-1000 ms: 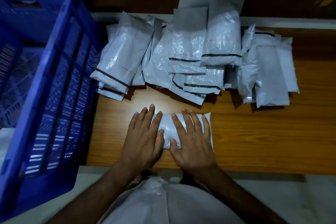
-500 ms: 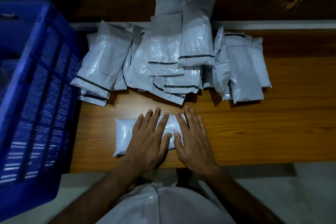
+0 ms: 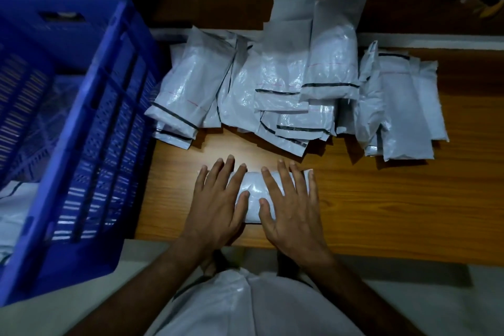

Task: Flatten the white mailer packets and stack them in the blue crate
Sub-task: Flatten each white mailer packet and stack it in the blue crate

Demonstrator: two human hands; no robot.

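**Both palms flat on one white packet at the near edge of the desk**

Low in the centre of the frame, a single white mailer packet (image 3: 253, 194) lies crosswise on the wooden desk (image 3: 381, 204), close to its near edge. The left hand (image 3: 218, 204) covers the packet's left end and the right hand (image 3: 293, 207) its right end. Both lie palm down with fingers straight and spread, pressing on the plastic and gripping nothing; only a strip of the packet shows between the two thumbs, plus its right corner past the right little finger.

Above the hands, across the middle of the frame, a loose pile of mailer packets (image 3: 286, 90) sprawls over the far part of the desk, overlapping one another, several showing a dark seal strip and a thin red line.

The blue crate (image 3: 90, 144) fills the left side of the frame, just beside the desk's left end; its slotted wall faces the packets. More white plastic (image 3: 16, 210) shows at the far left edge, beyond the crate's lattice.

At the bottom centre, a white garment (image 3: 245, 305) lies between the forearms.
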